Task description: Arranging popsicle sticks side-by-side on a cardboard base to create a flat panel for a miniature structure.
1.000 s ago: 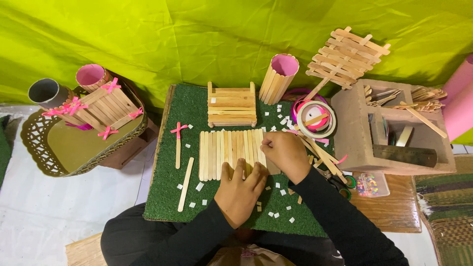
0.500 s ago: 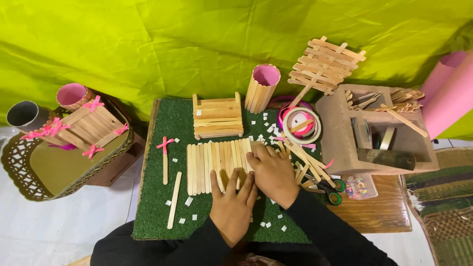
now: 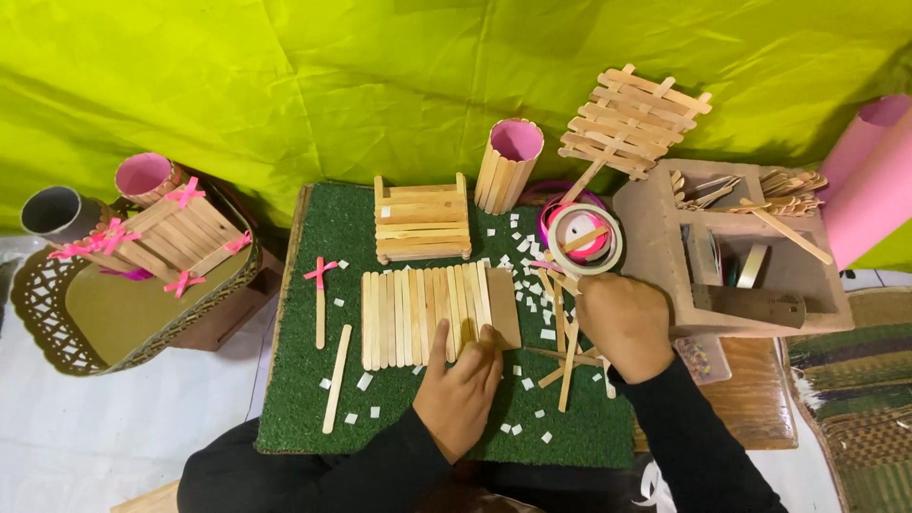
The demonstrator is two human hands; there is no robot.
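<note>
**Two hands at a panel of flat wooden sticks on a green mat**

At the far left we see a grey tube (image 3: 54, 211) and a pink-lined cup (image 3: 144, 176) behind a lace-edged tray (image 3: 85, 323), which carries a stick raft with pink bows (image 3: 157, 240). To its right lies the green mat (image 3: 304, 408). Near its left edge we note a stick with a pink bow (image 3: 320, 294) and a plain loose stick (image 3: 336, 378), with small white paper scraps (image 3: 532, 294) scattered about.

At the mat's centre sits the stick panel (image 3: 418, 315), a row of sticks side by side. Our left hand (image 3: 461, 394) rests on its near right edge, fingers spread flat, holding nothing. Just beyond the panel stands a small stick crate (image 3: 422, 221), and further right a stick-clad cup with pink lining (image 3: 508, 163).

Our right hand (image 3: 622, 323) hovers, loosely curled, over a heap of loose sticks (image 3: 568, 356); we cannot tell whether it grips any. Beyond it lies a tape roll (image 3: 584, 239). At the far right a cardboard organiser (image 3: 655, 228) holds more sticks, with a lattice of sticks (image 3: 632, 119) leaning behind it.
</note>
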